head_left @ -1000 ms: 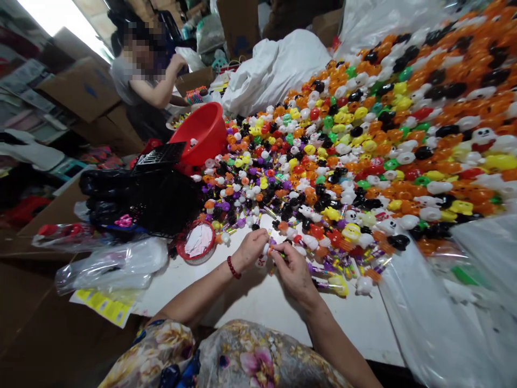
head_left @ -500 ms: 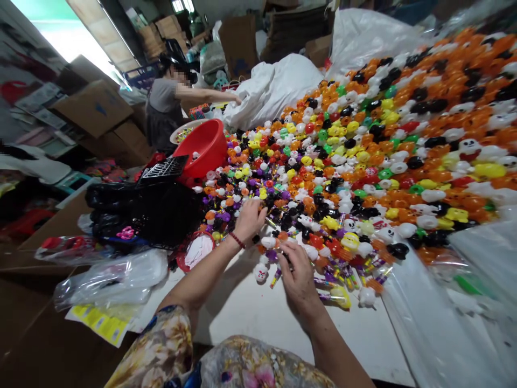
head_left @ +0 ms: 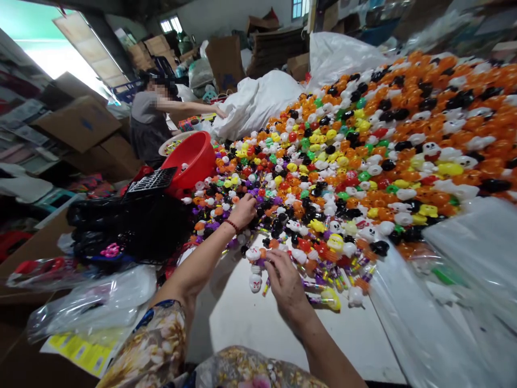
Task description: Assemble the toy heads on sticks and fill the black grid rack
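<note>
White rounded plastic figure with red-marked face [head_left: 255, 282] lying on flat white desk [head_left: 242, 328], beside right hand [head_left: 286, 280]. Right grip curling partway near small purple plastic piece [head_left: 261, 263]; cannot tell whether pinching it. Left hand [head_left: 242, 212] resting at multicoloured plastic toy heap [head_left: 323, 161], fingers bending; hold unclear.

Bright little windows [head_left: 176, 23] break the back wall [head_left: 222, 20], seemingly pale grey

A brown carton [head_left: 225, 63] stands behind white sheeting [head_left: 260, 99].
</note>
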Available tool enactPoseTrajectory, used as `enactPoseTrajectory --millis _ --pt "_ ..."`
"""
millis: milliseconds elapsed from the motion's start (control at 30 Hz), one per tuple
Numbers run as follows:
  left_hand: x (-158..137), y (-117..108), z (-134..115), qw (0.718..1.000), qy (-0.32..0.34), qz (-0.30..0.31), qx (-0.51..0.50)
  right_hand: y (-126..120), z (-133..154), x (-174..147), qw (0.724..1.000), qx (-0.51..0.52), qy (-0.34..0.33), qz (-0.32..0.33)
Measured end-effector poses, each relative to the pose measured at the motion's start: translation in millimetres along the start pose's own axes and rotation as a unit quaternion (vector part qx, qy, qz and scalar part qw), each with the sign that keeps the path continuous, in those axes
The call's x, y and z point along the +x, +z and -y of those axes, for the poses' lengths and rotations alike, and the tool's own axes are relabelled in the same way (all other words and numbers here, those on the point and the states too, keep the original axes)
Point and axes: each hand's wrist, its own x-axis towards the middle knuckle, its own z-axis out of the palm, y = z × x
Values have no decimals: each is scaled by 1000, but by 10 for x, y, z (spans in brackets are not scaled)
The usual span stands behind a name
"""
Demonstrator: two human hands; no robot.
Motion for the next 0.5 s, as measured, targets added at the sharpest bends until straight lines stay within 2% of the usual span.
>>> enactPoseTrajectory --millis 67,133,200,267,367,500 --pt "-180 -49 12 988 22 -94 -120 11 -10 -10 1000 -12 -10 -4" --pt "-394 -104 -21 954 38 -145 -260 21 -22 -18 999 -34 -24 -19" --pt "-620 -149 -98 910 34 -126 -393 28 -23 -22 996 -70 -46 -40" --pt "-828 -173 -204 864 12 -77 -497 33 -7 -23 989 -112 -73 -59" --pt "-1070 -160 -374 810 -19 -18 -586 36 29 -20 983 -143 -99 -64" --pt "-1270 -83 -558 744 -65 29 -665 48 27 -34 987 -127 -90 -35"
